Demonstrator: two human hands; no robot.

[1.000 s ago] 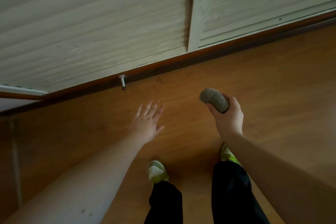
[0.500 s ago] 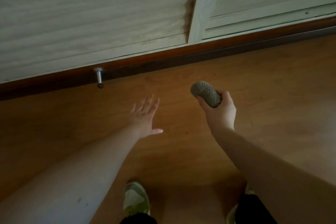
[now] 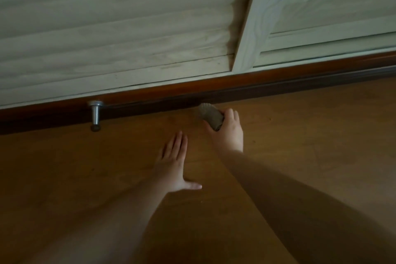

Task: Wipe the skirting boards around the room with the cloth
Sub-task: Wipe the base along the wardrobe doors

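Where a second ago both hands hung in the air over the floor with the shoes and trouser legs showing below, the view is now lower and closer to the wall, and no feet show. Far left, the metal door stop (image 3: 95, 113) juts from the dark brown skirting board (image 3: 214, 88), bigger in frame than before. The left hand (image 3: 172, 167) is now low over the wooden floor (image 3: 321, 135), palm down, fingers straight and together, thumb stuck out to the right; whether it actually touches the floor, cannot tell. Before, it was raised with fingers spread. Right of it, the right hand (image 3: 228, 128) has gone forward and down, fingers curled round the rolled grey cloth (image 3: 210, 114); same grip as earlier. The cloth's far end is now right at the foot of the skirting board, at or just short of touching it; earlier it was held well away from it. Above the skirting board, pale louvred doors (image 3: 107, 38), blurred.
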